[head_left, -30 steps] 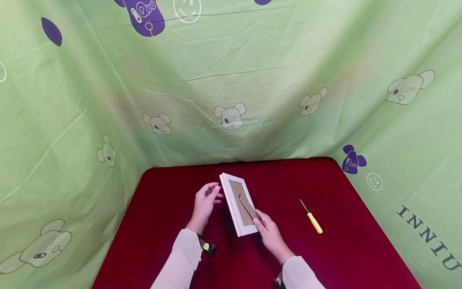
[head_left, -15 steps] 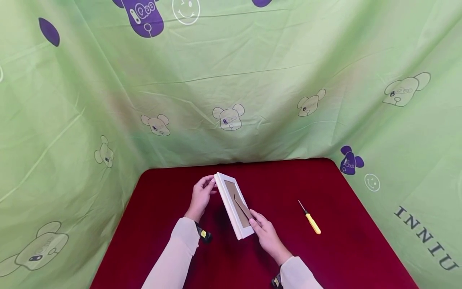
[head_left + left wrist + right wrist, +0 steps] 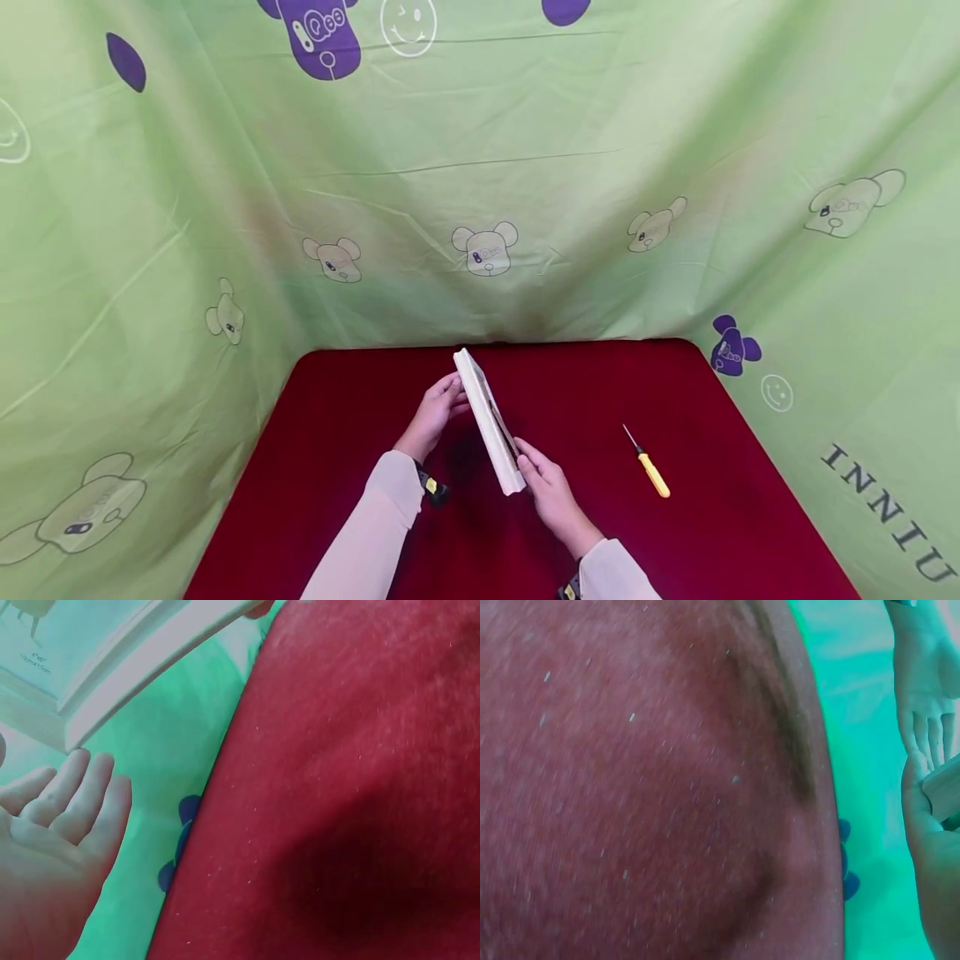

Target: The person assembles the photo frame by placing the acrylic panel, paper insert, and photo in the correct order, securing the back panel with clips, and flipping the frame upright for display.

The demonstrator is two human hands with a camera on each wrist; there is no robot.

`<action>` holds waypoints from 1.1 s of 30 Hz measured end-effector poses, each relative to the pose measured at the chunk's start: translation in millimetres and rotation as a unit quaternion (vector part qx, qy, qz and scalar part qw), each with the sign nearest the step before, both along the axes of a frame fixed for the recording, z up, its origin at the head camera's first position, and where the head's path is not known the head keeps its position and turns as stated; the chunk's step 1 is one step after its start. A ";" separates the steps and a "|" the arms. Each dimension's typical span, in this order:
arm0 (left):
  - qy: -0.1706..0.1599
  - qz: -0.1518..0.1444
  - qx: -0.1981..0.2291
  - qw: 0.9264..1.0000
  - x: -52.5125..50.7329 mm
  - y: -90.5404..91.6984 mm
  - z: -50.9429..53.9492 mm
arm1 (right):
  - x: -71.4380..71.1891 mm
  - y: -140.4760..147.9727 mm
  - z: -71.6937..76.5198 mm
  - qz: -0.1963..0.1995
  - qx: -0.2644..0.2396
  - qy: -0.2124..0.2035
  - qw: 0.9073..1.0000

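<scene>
A white picture frame is held up over the table, tilted, its side edge toward the head camera and little of the brown back showing. My right hand grips its lower right end; in the right wrist view, that hand curls round a pale end of the frame. My left hand is at the frame's upper left side. From the left wrist, the left hand's extended fingers come up to a corner of the frame, whose front shows a printed insert; firm contact is hard to tell.
A screwdriver with a yellow handle lies on the red-covered table, right of the hands. Green printed cloth hangs behind the table and along both sides.
The frame has turned from showing its brown back and stand to showing mostly its side edge. My left hand has come from beside the frame to its upper left edge.
</scene>
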State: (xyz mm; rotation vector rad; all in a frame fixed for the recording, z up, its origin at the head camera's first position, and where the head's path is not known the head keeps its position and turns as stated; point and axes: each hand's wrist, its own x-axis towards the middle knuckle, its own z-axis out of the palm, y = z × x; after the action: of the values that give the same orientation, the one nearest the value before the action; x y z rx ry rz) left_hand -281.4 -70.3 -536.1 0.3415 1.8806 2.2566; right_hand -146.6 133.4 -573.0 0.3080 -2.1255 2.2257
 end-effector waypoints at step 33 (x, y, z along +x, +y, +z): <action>-0.035 0.032 0.116 0.992 13.4 12.0 -2.1 | 3.4 -9.8 7.8 0.156 -0.129 0.001 0.979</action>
State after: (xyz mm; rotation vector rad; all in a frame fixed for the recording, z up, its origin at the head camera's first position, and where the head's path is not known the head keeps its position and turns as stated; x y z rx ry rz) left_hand -268.0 -58.3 -538.2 0.2326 1.6199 2.5021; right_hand -143.2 123.7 -565.2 0.6672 -1.8627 2.6295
